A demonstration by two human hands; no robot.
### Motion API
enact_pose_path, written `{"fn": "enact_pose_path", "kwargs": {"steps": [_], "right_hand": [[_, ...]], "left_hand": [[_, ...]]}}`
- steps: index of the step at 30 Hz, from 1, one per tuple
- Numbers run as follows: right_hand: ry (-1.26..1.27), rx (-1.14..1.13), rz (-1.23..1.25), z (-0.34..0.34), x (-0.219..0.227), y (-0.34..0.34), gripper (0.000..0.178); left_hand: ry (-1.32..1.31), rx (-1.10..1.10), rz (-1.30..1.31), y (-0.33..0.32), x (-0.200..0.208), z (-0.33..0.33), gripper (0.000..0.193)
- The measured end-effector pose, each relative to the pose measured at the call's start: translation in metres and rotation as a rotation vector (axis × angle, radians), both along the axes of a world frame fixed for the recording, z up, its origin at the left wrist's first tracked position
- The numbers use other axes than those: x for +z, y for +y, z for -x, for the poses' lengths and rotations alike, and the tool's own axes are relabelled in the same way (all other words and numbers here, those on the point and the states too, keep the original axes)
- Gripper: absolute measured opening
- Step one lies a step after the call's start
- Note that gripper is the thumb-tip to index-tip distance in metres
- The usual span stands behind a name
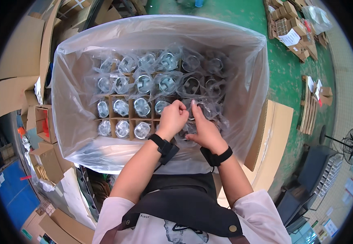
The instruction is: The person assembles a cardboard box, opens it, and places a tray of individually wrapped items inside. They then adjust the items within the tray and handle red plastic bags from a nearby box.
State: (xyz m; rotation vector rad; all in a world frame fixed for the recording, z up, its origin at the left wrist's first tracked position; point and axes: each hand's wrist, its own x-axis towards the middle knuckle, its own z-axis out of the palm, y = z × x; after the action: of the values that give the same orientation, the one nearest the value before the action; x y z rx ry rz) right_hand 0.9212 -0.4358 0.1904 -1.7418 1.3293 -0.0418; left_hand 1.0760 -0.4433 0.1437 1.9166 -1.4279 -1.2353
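Observation:
A large carton lined with a clear plastic liner (241,49) holds rows of shiny metal pistons, one per cell of a cardboard divider (130,112). Some pistons, like this bare one (142,107), show their round metal tops. Those at the back and right are wrapped in clear plastic bags (168,61). My left hand (172,120) is closed, thumb and fingers pinched at the edge of a clear bag in the near right part. Beside it, my right hand (207,132) lies over the bagged pistons with thumb and index finger stretched apart. What sits under both hands is partly hidden.
A cardboard flap (272,138) sticks out at the carton's right. More cardboard boxes (50,162) crowd the left. Pallets with cartons (292,30) stand on the green floor at the far right, and a black fan (347,144) is lower down on that side.

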Motion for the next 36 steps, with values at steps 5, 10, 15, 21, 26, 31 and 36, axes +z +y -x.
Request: {"fn": "enact_pose_path", "kwargs": {"steps": [5,10,15,21,26,31,36], "right_hand": [[-0.019,-0.301,0.355,-0.021,0.045,-0.004,0.085],[-0.185,-0.331,0.144,-0.070,0.050,0.006,0.016],[0.160,-0.289,0.234,-0.124,-0.029,0.026,0.017],[0.394,-0.412,0.214,-0.152,-0.075,0.010,0.014],[0.329,-0.523,0.372,-0.139,-0.036,0.023,0.015],[0.258,-0.671,0.283,-0.124,-0.027,0.030,0.015],[0.189,-0.659,0.381,-0.119,-0.037,0.016,0.014]], "left_hand": [[-0.088,0.036,0.025,0.005,-0.005,-0.054,0.016],[-0.558,-0.477,-0.079,-0.005,-0.018,-0.073,0.018],[-0.460,-0.392,0.098,0.002,-0.047,-0.086,0.014],[-0.053,-0.177,0.230,0.017,-0.026,-0.117,0.012],[0.109,-0.109,0.185,0.010,-0.023,-0.122,0.027],[0.188,-0.237,0.081,0.016,-0.025,-0.105,0.045],[0.066,-0.272,0.236,0.021,-0.024,-0.103,0.034]]}}
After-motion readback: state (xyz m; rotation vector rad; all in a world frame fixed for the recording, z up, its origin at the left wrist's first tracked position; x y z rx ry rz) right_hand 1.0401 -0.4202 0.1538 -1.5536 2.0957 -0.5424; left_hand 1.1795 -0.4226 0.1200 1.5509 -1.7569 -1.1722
